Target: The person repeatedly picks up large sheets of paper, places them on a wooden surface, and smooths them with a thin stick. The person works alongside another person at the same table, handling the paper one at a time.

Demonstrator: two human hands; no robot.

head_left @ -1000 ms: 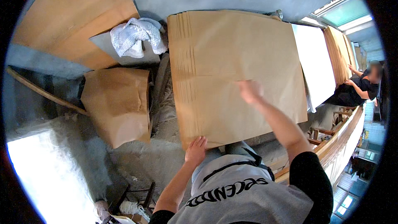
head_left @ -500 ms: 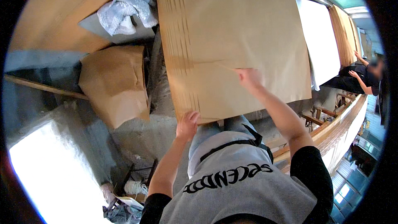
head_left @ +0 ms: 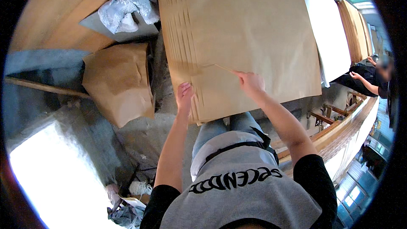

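A tall stack of large brown paper sheets (head_left: 258,34) lies before me, its left edges fanned out in narrow steps. My right hand (head_left: 253,85) is closed around the end of a thin light-brown stick (head_left: 224,68). The stick points left over the top sheet toward the stepped edges, and its far tip is blurred. My left hand (head_left: 184,96) rests at the left side of the stack, on or against the fanned edges. Its fingers are slightly bent and partly stretched, with nothing visible in them.
White sheets (head_left: 328,38) and another brown stack (head_left: 354,29) continue to the right, where another person (head_left: 373,76) works. A folded brown paper piece (head_left: 121,85) lies at left, below a white cloth (head_left: 127,10). Long wooden boards (head_left: 339,140) run at the lower right.
My left hand has moved up along the stack's left edge from its near corner. The right hand has shifted slightly, and the stick now slants up to the left.
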